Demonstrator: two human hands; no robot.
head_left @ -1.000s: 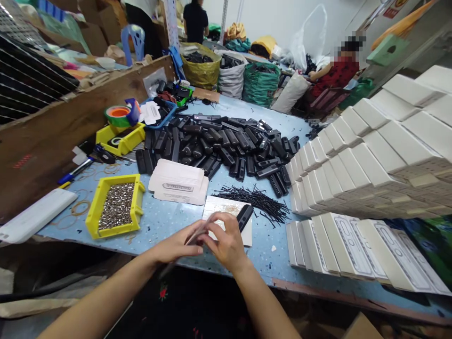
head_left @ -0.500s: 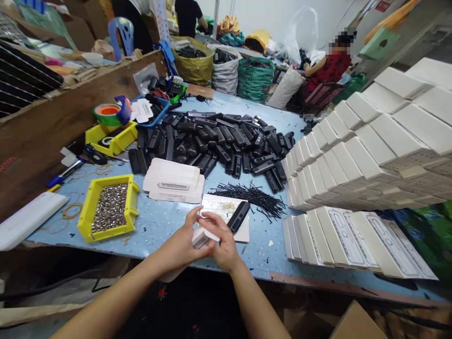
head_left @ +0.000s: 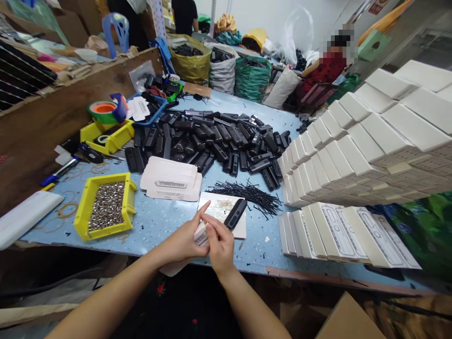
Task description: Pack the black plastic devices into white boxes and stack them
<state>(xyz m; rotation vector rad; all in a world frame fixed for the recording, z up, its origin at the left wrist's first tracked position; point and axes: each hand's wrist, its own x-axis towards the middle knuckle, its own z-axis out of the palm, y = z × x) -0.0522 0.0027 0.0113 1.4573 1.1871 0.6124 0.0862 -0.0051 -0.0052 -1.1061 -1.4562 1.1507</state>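
Between my hands, near the table's front edge, is a small white cardboard box (head_left: pixel 200 237) with grey print. My left hand (head_left: pixel 183 241) is wrapped round it from the left, its index finger extended. At the box's right end, the fingers of my right hand (head_left: pixel 221 242) are bent and pressed together against it, partly hiding the box. Just beyond the right hand, a black oblong plastic piece (head_left: pixel 235 214) lies on a white board (head_left: pixel 212 201). Flat printed white cartons (head_left: pixel 171 179) are stacked to the left of that board.
Behind are piled black plastic pieces (head_left: pixel 212 136) and thin black screws or pins (head_left: pixel 250 195). A yellow bin (head_left: pixel 82 207) of small metal parts stands left. Stacked white boxes (head_left: pixel 353 141) rise on the right. A person in red (head_left: pixel 325 75) sits farther back.
My right hand's fingers have closed in from a spread pose and now press together at the box's end. My left index finger has straightened. The view has shifted slightly.
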